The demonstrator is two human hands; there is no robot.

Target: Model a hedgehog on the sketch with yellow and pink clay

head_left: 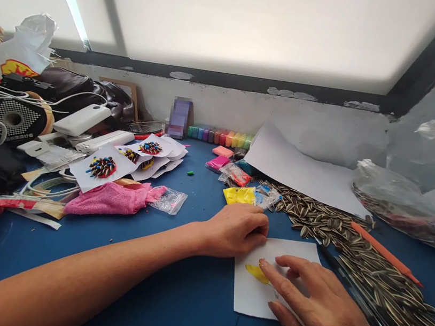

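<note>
Left hand (234,230): curled inward at the far left corner of the white paper square (245,299), fingertips mostly hidden; cannot tell whether it grips anything
Right hand (315,301): fingers spread, reaching across the right half of the square, index fingertip at the yellow clay piece (254,272); near the left hand but apart from it
Yellow clay piece: small, flattened and tapering, lying on the square left of its middle; faint lines show beside it, partly under the fingers
White paper square: flat on the blue table (167,291)
Clay packets: a yellow packet (239,195) just beyond the left hand, a magenta packet (217,163) farther toward the table's far edge
Clay row (221,137): multicoloured blocks lined along the table's far edge, near the wall
Sunflower seeds (380,272): long heap down the table's right side, with an orange stick (385,252) lying on it
Large white sheet (301,169): curved, beyond the heap, one corner raised
Clear plastic bag (409,206): at the table's right, beside the heap
Seed-decorated cards (102,167): overlapping, toward the table's left edge
Pink cloth (109,200): crumpled, on the near side of the cards
Green clay bit (190,172): right of the cards
</note>
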